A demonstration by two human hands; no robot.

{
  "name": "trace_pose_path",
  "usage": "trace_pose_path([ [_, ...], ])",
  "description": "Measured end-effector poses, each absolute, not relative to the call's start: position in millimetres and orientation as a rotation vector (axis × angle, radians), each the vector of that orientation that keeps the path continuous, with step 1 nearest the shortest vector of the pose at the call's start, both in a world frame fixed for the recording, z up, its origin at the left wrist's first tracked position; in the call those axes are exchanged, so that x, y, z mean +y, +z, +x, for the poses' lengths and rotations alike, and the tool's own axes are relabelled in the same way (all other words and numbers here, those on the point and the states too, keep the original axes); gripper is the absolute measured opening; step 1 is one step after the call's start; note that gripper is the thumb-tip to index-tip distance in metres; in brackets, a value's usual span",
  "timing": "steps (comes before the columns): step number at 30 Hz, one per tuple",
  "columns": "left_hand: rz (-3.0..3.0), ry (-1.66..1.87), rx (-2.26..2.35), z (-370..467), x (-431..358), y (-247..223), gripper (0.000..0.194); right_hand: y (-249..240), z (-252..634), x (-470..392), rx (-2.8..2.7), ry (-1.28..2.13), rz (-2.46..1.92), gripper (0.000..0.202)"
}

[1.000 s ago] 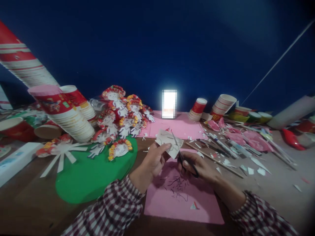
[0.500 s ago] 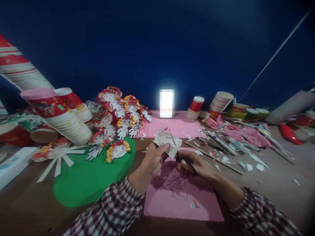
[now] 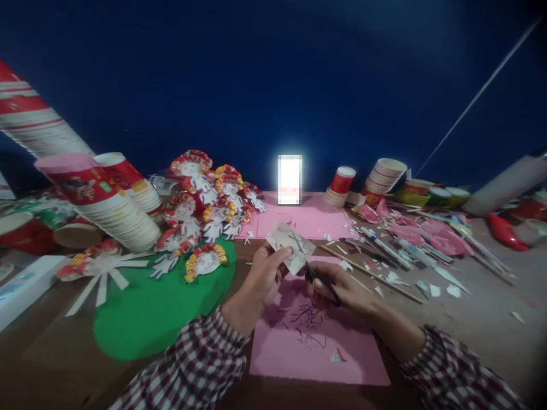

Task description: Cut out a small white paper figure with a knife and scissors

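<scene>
My left hand [image 3: 267, 273] pinches a small piece of white paper [image 3: 280, 234] with dark drawn lines, thumb on top. In my right hand [image 3: 335, 282] is a pair of scissors [image 3: 329, 291] with dark handles. Its blades reach the right side of the paper, partly hidden by it. Both hands are raised over a pink sheet [image 3: 320, 364], which carries dark scribbled marks or thin dark scraps and a small white-and-red scrap [image 3: 338, 355].
Paper dolls with red and yellow trim [image 3: 222, 188] crowd a green sheet [image 3: 141, 324] at left. Stacked paper cups [image 3: 115, 210] lean behind them. Markers [image 3: 387, 247], a thin stick [image 3: 384, 279], pink scraps [image 3: 444, 236] and more cups [image 3: 382, 179] lie right. A bright pixelated screen [image 3: 289, 179] stands at the back.
The paper has tilted slightly in my left hand, and the scissor blades sit a little differently against it. Everything else is nearly unchanged.
</scene>
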State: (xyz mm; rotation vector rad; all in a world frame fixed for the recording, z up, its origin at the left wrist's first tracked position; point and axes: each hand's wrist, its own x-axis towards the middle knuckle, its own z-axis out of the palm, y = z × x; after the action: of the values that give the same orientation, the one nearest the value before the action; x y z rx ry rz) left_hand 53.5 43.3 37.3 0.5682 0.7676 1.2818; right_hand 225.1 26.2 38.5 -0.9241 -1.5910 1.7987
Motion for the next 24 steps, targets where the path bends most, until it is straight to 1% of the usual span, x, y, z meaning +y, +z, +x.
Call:
trace_pose_path([
  [8, 0.579, 1.261, 0.732, 55, 43, 37, 0.036, 30, 226, 26, -1.563, 1.801, -0.909, 0.046],
  [12, 0.493, 1.310, 0.776, 50, 46, 39, 0.036, 30, 227, 27, -1.581, 1.808, -0.940, 0.051],
  [18, 0.445, 1.347, 0.839, 43, 50, 39, 0.030, 29, 229, 28, -1.576, 1.819, -0.952, 0.057],
  [24, 0.476, 1.334, 0.865, 46, 51, 40, 0.030, 28, 230, 29, -1.670, 1.740, -0.961, 0.052],
])
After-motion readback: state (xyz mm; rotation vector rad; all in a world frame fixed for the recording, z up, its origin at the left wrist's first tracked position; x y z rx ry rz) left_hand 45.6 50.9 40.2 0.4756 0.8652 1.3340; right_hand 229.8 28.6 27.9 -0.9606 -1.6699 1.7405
